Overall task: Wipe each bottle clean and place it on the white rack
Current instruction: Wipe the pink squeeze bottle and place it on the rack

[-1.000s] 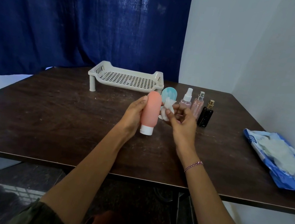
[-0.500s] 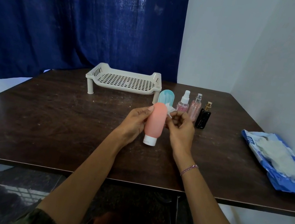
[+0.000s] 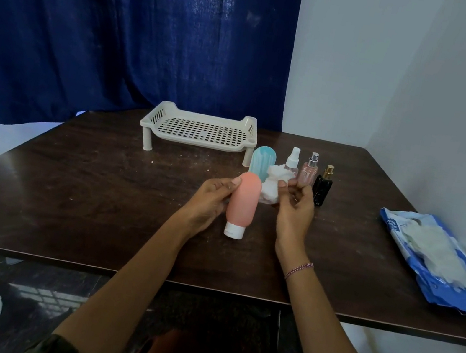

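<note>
Salmon-pink squeeze tube (image 3: 243, 201) with white cap at centre; pale teal tube (image 3: 263, 160) just behind. White wipe (image 3: 275, 184). Further right: clear spray bottle (image 3: 292, 162) topped white, pink perfume bottle (image 3: 309, 171) capped silver, black bottle (image 3: 322, 187) capped gold. Cream-white rack (image 3: 199, 131), grid-perforated. Dark brown table (image 3: 84, 181), navy curtain (image 3: 129, 18) upper left, blue packet (image 3: 397, 224) at right edge.

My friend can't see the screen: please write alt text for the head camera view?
A person's left hand holds a pink squeeze bottle cap-down over a dark table while the right hand pinches a crumpled white wipe beside it. Behind stand a white rack, a blue bottle and three spray bottles.
</note>
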